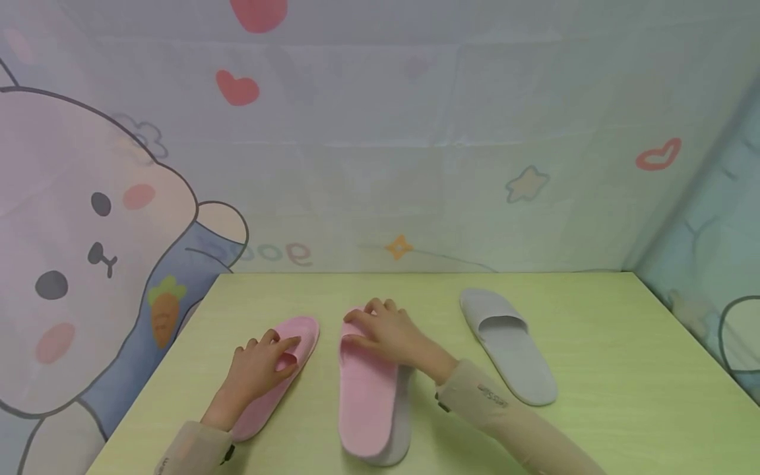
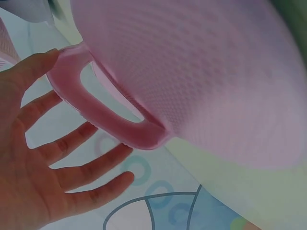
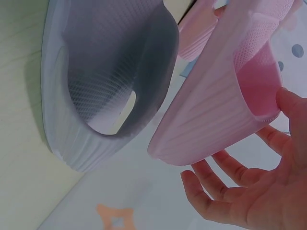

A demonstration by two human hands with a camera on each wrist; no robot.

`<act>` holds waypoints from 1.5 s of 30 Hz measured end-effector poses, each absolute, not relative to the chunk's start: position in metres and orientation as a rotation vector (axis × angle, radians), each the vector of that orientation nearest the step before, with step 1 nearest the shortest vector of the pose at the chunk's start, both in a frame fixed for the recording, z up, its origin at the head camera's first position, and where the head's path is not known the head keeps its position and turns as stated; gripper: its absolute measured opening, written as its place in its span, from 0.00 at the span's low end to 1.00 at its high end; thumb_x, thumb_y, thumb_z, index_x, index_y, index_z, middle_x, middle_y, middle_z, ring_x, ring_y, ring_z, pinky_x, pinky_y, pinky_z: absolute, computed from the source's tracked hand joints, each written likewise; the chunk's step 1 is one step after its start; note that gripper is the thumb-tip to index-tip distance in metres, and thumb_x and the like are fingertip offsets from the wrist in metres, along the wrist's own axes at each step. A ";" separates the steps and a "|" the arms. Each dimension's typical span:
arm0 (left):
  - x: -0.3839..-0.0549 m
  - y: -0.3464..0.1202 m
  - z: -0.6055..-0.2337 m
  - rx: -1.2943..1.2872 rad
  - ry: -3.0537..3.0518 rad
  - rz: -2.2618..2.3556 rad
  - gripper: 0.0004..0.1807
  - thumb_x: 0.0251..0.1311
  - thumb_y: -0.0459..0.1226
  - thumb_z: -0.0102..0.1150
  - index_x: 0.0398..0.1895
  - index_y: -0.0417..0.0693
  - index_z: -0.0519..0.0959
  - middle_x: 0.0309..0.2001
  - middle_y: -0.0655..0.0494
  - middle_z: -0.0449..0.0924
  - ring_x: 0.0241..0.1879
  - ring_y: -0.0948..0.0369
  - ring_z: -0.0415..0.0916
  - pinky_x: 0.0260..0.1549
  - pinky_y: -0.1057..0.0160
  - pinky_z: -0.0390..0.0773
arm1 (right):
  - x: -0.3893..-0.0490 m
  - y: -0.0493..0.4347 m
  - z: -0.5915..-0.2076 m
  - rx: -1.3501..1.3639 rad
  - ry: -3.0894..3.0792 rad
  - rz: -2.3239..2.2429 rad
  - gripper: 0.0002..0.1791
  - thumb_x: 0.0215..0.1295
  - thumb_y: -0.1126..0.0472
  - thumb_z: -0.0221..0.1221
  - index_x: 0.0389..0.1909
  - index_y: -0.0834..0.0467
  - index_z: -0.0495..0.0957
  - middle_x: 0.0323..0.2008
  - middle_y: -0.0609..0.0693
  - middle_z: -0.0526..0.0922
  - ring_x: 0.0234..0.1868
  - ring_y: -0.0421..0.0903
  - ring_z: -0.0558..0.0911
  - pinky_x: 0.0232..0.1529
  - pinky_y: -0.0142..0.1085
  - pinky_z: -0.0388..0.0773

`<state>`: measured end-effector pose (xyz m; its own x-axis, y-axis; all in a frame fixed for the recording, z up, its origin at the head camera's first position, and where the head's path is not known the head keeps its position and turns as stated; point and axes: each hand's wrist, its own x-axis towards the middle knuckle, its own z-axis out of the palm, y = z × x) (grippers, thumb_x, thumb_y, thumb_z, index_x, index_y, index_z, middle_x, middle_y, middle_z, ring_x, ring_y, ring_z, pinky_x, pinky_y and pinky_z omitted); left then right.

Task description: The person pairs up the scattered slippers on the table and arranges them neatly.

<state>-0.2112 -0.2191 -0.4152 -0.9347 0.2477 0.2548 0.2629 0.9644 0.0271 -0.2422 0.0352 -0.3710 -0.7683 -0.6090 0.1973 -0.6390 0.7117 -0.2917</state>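
Note:
My left hand (image 1: pixel 256 366) grips a pink slipper (image 1: pixel 305 328) at its strap, thumb at one edge and fingers spread along the other; in the left wrist view that strap (image 2: pixel 67 81) is seen close up. My right hand (image 1: pixel 388 333) holds the other pink slipper (image 1: pixel 368 409), thumb in the foot opening and fingers round the strap's outer side. Beneath this one lies a grey slipper (image 1: pixel 404 422), mostly covered in the head view. From the right wrist, the grey slipper (image 3: pixel 105 76) shows beside the held pink slipper (image 3: pixel 211 110), a gap between their toe ends.
Another grey slipper (image 1: pixel 516 359) lies slanted on the yellow-green table (image 1: pixel 623 369), right of my right hand. A printed cloth (image 1: pixel 380 132) with hearts and a cartoon animal hangs behind the table's far edge and along its sides.

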 end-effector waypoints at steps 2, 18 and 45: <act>-0.211 -0.219 -0.416 -0.351 -2.886 -0.113 0.22 0.47 0.46 0.62 0.48 0.59 0.75 0.39 0.48 0.73 0.24 0.50 0.70 0.20 0.51 0.69 | -0.242 0.032 -0.372 1.041 -2.821 0.527 0.23 0.61 0.38 0.45 0.53 0.42 0.69 0.47 0.50 0.72 0.46 0.49 0.68 0.41 0.42 0.65; -0.209 -0.217 -0.411 -0.294 -2.978 -0.239 0.20 0.50 0.43 0.59 0.49 0.55 0.74 0.35 0.48 0.69 0.20 0.52 0.65 0.14 0.56 0.67 | -0.245 0.012 -0.375 1.073 -2.818 0.519 0.23 0.60 0.38 0.46 0.54 0.42 0.69 0.46 0.50 0.72 0.43 0.47 0.68 0.38 0.40 0.66; -0.207 -0.219 -0.401 -0.321 -3.039 -0.263 0.24 0.48 0.39 0.62 0.52 0.47 0.75 0.30 0.46 0.69 0.19 0.55 0.64 0.18 0.58 0.67 | -0.251 -0.018 -0.385 1.082 -2.874 0.424 0.21 0.60 0.40 0.48 0.52 0.42 0.70 0.45 0.52 0.72 0.42 0.48 0.68 0.35 0.39 0.65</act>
